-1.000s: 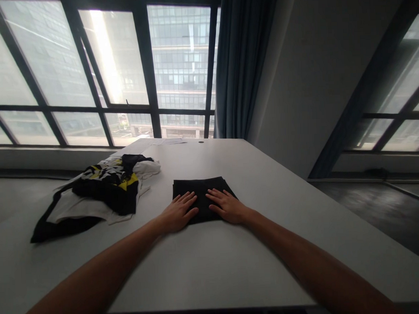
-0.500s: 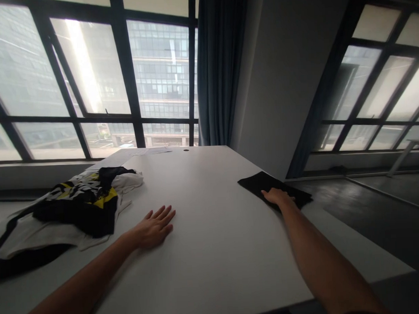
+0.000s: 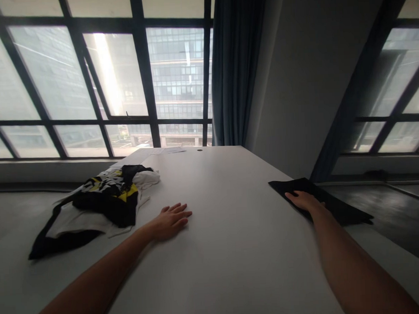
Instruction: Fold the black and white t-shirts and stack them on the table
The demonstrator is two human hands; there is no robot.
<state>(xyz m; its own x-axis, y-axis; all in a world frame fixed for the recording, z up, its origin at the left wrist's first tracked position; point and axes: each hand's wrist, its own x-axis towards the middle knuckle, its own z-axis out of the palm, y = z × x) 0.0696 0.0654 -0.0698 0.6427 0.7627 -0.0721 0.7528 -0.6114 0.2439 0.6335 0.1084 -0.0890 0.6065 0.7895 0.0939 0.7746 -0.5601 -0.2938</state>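
Note:
My left hand (image 3: pixel 170 222) lies palm down on the white table (image 3: pixel 230 248), fingers stretched and spread, holding nothing. To its left is a rumpled heap of clothing (image 3: pixel 107 203) in black, white and yellow, which the hand does not touch. On the right, my right hand (image 3: pixel 305 200) is closed on a flat, folded-looking black cloth (image 3: pixel 340 207) at the table's right edge. Its thumb points left over the cloth; most of the other fingers are hidden behind the hand. The far corner of the cloth reaches out past the edge.
Thin papers (image 3: pixel 167 150) lie at the table's far end, near a small dark round spot (image 3: pixel 199 150). Beyond are large windows (image 3: pixel 176 75), a blue curtain (image 3: pixel 235 72) and a grey pillar (image 3: pixel 296 79). Dark shiny floor (image 3: pixel 388 200) shows at right.
The view has turned left, so most things sit further right. The black cloth shows longer and reaches further right with my right hand. My left hand stays flat on the table.

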